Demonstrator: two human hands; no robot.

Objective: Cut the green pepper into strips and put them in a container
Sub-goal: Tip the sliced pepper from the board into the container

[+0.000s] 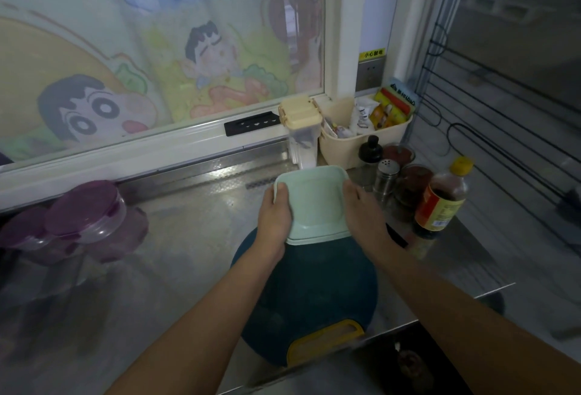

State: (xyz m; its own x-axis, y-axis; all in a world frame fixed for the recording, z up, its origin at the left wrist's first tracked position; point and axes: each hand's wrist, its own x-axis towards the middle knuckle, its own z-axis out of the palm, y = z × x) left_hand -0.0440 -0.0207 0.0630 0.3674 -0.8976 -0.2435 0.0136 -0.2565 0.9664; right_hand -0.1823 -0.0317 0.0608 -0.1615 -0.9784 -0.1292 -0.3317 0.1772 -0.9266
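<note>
Over the dark round cutting board [309, 287]: pale green container [314, 202] gripped on both sides.
Left hand [275, 215] and right hand [364, 210] clasp its rims; keep level, set down on steel counter [195, 224] beside board.

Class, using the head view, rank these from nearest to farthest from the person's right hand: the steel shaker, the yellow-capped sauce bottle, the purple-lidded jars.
From the right hand:
1. Steel shaker, just to its right.
2. Yellow-capped sauce bottle, farther right at the counter edge.
3. Purple-lidded jars, far left, beyond the left hand.
</note>
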